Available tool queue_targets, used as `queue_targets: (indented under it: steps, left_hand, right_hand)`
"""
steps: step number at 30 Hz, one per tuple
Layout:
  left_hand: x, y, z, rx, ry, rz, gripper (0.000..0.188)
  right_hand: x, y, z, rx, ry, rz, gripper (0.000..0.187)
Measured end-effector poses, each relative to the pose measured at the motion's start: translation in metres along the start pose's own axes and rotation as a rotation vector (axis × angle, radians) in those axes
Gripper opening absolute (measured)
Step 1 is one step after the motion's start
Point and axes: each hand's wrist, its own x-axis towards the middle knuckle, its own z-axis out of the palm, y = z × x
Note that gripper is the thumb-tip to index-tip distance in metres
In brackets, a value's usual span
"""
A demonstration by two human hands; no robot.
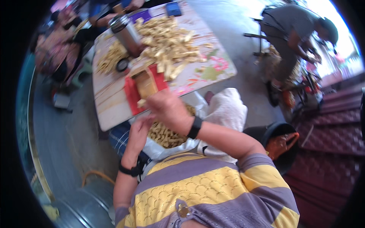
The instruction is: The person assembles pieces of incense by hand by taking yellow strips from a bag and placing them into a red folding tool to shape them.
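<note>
My right hand (pixel 169 108), curled and blurred by motion, is at the near end of a tan wooden block (pixel 146 84). Its fingers look closed, but whatever is in them is hidden. A small pale yellow piece (pixel 141 103) shows beside those fingers. Just below the table's near edge, my left hand (pixel 140 131) has its fingers drawn together; I cannot make out anything in them. The block lies on a red cloth (pixel 131 95). Under both hands, a white bag (pixel 157 152) in front of me holds many short yellowish pieces (pixel 167 135).
A pile of pale yellow strips (pixel 167 43) covers much of the patterned table (pixel 110 108). A steel flask (pixel 125 34) and a black lid (pixel 122 65) stand there. To my right are a white cloth (pixel 228 110) and a black bucket (pixel 287 152). Other people work beyond.
</note>
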Motion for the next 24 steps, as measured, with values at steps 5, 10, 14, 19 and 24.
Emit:
queue_targets:
  steps: [5, 10, 14, 19, 24]
  left_hand:
    - [-0.015, -0.009, 0.017, -0.840, -0.162, -0.050, 0.048]
    - [-0.014, 0.000, 0.006, -0.849, -0.175, -0.153, 0.038]
    - [-0.026, 0.031, 0.029, -0.741, -0.083, -0.240, 0.029]
    - [-0.029, 0.040, 0.018, 0.513, 0.100, 0.216, 0.020]
    - [-0.030, 0.051, 0.030, 0.801, 0.590, 0.815, 0.025]
  right_hand:
    - [-0.025, -0.035, 0.006, 0.312, 0.014, -0.020, 0.012]
    - [-0.037, -0.038, 0.008, 0.543, -0.213, 0.235, 0.016]
    - [-0.029, -0.040, 0.003, 0.425, -0.055, 0.171, 0.021]
    - [-0.030, -0.030, 0.003, 0.280, -0.066, 0.165, 0.025]
    - [-0.019, -0.037, -0.002, 0.990, -0.126, 0.512, 0.023]
